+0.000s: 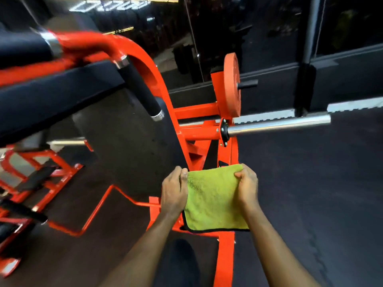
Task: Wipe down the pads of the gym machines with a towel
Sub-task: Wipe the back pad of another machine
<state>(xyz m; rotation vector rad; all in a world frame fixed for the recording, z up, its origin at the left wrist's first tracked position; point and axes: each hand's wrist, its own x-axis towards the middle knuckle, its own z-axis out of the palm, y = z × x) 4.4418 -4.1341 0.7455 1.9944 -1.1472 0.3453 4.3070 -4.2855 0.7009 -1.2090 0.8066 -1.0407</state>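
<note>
Towel (213, 199) up in the air, not on a pad yet.
I pinch the green cloth by its top corners, left hand (174, 191) on one side and right hand (247, 187) on the other, above the red frame (224, 255). The long black pad (51, 96) sits up to my left, well apart and blurry; I think it is a seat. If one pinch slips, the cloth could drop on the floor (310, 183) and get dirty. Reaching over, I might bump the shiny bar (277, 124).
</note>
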